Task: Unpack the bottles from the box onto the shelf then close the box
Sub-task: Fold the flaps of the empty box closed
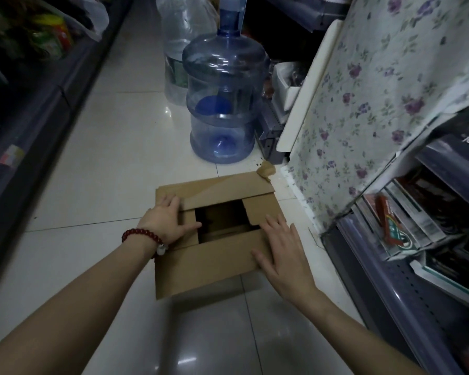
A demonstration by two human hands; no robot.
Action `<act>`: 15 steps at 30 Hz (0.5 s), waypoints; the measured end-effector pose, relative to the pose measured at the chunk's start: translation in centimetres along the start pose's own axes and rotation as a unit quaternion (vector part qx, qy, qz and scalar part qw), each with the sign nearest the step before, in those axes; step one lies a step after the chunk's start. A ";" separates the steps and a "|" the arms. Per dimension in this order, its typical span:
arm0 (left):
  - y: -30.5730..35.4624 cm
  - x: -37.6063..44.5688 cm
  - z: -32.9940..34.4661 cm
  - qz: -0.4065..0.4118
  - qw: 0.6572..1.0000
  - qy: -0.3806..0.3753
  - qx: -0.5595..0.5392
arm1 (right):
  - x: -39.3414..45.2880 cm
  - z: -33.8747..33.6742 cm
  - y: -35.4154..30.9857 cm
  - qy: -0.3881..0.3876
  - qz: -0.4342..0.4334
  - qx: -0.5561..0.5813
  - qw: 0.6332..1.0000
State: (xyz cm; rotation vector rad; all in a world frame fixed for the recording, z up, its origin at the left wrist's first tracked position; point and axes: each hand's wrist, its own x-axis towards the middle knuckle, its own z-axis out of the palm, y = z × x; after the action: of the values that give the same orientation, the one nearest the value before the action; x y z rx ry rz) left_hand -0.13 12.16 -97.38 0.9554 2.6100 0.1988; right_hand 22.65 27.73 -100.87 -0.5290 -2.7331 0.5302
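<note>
We judge ourselves near the end: the box (217, 234) sits on the floor at 6 o'clock from the blue water jug (222, 104), seemingly emptied though its dim gap hides much, our left hand (168, 220) and right hand (282, 250) spread flat, gripping nothing, pressing flaps shut.

You're in dim, bluish light; glare streaks on the floor tiles (184, 361), shelf edges (25, 109) blurred and bowed by wide-angle distortion, centre reasonably sharp.
</note>
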 end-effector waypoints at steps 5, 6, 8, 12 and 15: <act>-0.5 -0.6 0.3 0.005 0.998 0.006 -0.055 | -0.2 0.9 0.3 0.029 -0.009 -0.094 0.995; -0.6 -0.7 0.3 0.009 0.998 0.005 -0.063 | -0.1 1.0 0.4 0.031 -0.006 -0.105 0.994; -0.9 -0.9 0.4 0.015 0.997 -0.003 -0.073 | 0.0 1.1 0.5 0.030 -0.005 -0.121 0.992; -0.8 -1.2 0.0 0.007 0.997 -0.025 -0.074 | 0.5 0.9 0.5 0.046 -0.014 -0.133 0.990; -0.7 -1.3 -0.5 0.003 0.997 -0.037 -0.069 | 1.6 0.5 0.5 0.076 -0.030 -0.139 0.987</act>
State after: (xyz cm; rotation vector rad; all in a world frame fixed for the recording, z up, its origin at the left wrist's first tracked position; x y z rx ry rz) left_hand 0.17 10.80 -96.75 0.9059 2.4907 0.3344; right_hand 21.17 28.68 -101.14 -0.5274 -2.6789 0.0887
